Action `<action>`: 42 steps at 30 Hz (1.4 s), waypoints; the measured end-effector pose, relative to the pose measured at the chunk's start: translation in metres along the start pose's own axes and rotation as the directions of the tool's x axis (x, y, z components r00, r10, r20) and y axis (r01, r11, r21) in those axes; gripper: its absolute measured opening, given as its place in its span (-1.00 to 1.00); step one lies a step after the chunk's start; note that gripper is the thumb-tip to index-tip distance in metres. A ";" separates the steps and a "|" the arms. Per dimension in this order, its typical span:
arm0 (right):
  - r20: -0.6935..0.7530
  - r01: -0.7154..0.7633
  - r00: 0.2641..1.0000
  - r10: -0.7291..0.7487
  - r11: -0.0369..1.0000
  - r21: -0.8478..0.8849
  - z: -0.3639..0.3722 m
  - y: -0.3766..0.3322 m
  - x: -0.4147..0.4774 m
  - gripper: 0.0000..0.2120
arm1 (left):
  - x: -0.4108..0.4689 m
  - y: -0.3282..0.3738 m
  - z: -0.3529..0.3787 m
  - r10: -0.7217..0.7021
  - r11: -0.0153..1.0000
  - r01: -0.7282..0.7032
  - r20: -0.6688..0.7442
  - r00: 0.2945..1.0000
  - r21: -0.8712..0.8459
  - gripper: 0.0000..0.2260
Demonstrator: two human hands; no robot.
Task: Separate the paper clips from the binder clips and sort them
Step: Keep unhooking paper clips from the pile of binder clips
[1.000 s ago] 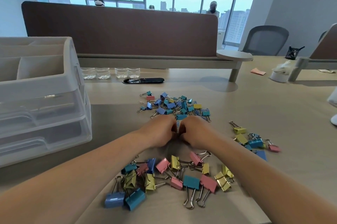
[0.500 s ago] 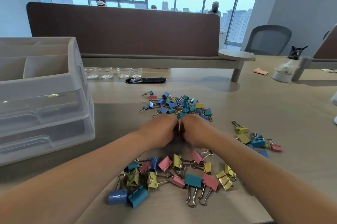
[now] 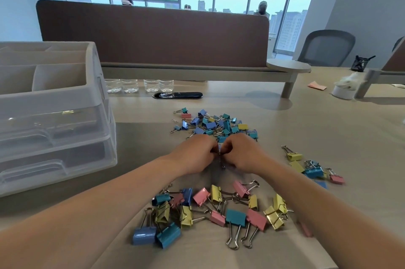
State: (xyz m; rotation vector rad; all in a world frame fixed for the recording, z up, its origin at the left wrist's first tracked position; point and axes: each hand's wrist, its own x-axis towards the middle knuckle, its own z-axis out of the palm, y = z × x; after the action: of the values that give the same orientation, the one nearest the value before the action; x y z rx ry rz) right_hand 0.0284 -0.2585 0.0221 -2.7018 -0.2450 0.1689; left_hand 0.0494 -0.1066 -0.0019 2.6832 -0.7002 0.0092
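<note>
Both hands, left (image 3: pixel 194 156) and right (image 3: pixel 244 152), meet over the tabletop (image 3: pixel 311 124), fingers curled, pinching one small clip (image 3: pixel 221 156) between them. Mixed clip pile (image 3: pixel 215 125) lies just beyond them; larger binder clips (image 3: pixel 219 209) lie nearer the body.

2 forearms (image 3: pixel 98 205) bare to the frame edge; left hand (image 3: pixel 195 154) and right hand (image 3: pixel 243 154) bare

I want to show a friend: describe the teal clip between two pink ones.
On the tan desk, find the nearest pile of large binder clips. At its front, the teal clip lies between two pink ones, silver handles pointing toward the person.
</note>
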 end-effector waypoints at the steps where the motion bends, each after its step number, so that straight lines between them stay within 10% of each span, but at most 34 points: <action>1: -0.008 0.007 1.000 -0.007 1.000 0.006 -0.001 0.000 0.000 -0.86 | 0.000 0.000 -0.001 -0.002 1.000 0.002 0.005 1.000 -0.013 -0.90; 15: -0.110 0.156 0.984 -0.142 0.980 0.126 -0.031 -0.027 -0.006 -0.85 | -0.024 0.010 -0.054 -0.055 0.995 0.047 -0.094 0.994 -0.085 -0.82; 32: -0.098 0.456 0.889 -0.447 0.845 0.278 -0.090 -0.236 0.009 -0.95 | -0.142 -0.039 -0.239 -0.235 0.965 0.263 -0.398 0.887 0.015 -0.82; 42: -0.125 0.478 0.867 -0.482 0.876 -0.068 -0.053 -0.309 0.045 -0.94 | -0.158 -0.102 -0.256 -0.320 0.918 0.387 -0.420 0.850 0.083 -0.86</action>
State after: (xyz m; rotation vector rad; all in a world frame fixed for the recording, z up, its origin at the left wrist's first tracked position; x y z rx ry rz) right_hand 0.0353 0.0059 0.1963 -2.5744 -0.8716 -0.1739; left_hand -0.0191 0.1401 0.1865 2.7943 -0.0720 0.5268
